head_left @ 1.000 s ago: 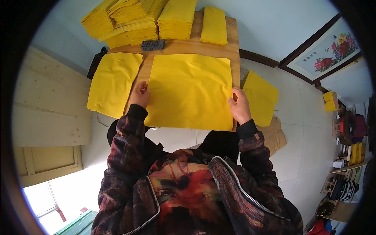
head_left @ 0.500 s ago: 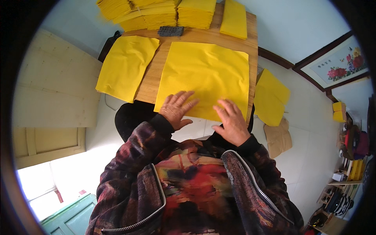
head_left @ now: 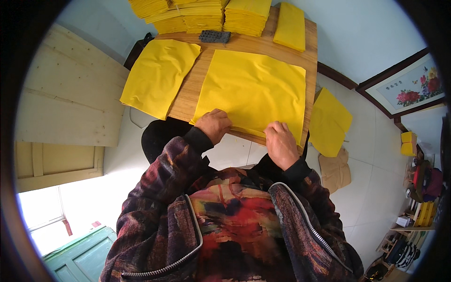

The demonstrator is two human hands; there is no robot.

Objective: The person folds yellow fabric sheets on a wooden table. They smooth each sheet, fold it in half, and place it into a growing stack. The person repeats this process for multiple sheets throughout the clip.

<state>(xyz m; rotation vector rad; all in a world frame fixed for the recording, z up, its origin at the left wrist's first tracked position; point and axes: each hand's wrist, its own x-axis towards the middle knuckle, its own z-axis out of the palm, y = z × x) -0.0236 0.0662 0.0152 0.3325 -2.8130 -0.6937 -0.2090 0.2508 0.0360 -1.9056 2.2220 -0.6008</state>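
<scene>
Fingers [head_left: 219, 113] of left hand [head_left: 213, 127] and right hand [head_left: 281, 146] curl inward at the near edge of the middle sheet [head_left: 253, 87]; tips hidden, I can't tell their grip.

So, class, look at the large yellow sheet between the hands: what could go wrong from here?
The large yellow sheet shows ripples; pressing them flat might leave creases. The left hand and right hand are both at its near edge, so uneven pulling could skew it. The yellow piece on the left has no tabletop showing beyond its left side, so a bump might knock it off.
</scene>
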